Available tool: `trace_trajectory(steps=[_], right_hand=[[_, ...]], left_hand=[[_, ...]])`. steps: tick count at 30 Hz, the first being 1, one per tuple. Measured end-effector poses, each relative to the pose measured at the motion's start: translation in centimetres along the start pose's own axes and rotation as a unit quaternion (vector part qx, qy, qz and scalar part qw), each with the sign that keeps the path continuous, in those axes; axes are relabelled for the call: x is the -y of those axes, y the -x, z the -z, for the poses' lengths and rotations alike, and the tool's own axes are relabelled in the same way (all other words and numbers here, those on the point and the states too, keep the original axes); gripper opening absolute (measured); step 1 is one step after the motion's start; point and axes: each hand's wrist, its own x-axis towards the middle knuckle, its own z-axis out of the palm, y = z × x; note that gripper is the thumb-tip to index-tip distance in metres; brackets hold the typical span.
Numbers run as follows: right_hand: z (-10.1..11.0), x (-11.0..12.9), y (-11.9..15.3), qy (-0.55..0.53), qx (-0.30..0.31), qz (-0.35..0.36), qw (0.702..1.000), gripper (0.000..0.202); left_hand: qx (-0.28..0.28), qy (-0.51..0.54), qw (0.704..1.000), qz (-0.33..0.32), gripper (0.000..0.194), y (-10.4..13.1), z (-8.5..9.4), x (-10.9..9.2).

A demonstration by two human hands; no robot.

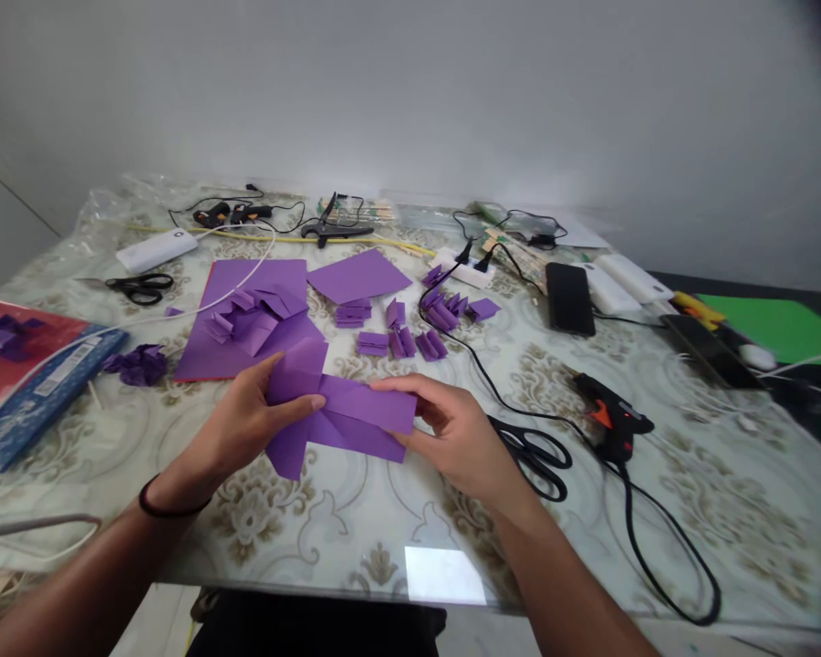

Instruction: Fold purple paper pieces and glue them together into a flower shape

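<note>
A piece of folded purple paper (356, 415) is held up between both hands, just above the table's front half. My left hand (260, 411) pinches its left part, thumb on top, where pieces of the paper cross. On the right end, my right hand (444, 424) grips the strip between thumb and fingers. Behind the hands lie purple sheets (246, 274), with loose folded pieces (250, 319) on top. Several small folded purple pieces (402, 342) stand in a group farther right. Black-handled scissors (534, 456) lie partly hidden behind my right forearm.
A glue gun (612, 420) with a looping cable lies at right. Phones (569, 298), a white power strip (465, 266) and cords fill the back right. Another pair of scissors (140, 287), crumpled purple paper (137, 365) and a red-and-blue packet (61, 383) lie at left.
</note>
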Motion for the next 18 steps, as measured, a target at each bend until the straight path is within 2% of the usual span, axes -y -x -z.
trace_trajectory(steps=[4,8,12,18], right_hand=[[-0.2,-0.4,-0.2,0.048,-0.037,0.025,0.998,0.028],[-0.8,-0.6,-0.3,0.071,-0.061,0.035,0.995,0.018],[-1.6,-0.4,-0.1,0.083,-0.082,0.022,0.993,0.006],[-2.6,0.1,0.1,0.097,-0.107,-0.004,0.990,0.007]], left_hand=[[0.012,-0.092,0.995,-0.042,0.037,-0.2,0.0,0.2],[0.013,-0.159,0.983,-0.088,0.038,-0.1,-0.5,0.3],[0.003,-0.208,0.973,-0.095,0.039,0.3,-1.1,0.4],[-0.026,-0.257,0.961,-0.094,0.034,0.7,-2.0,0.3]])
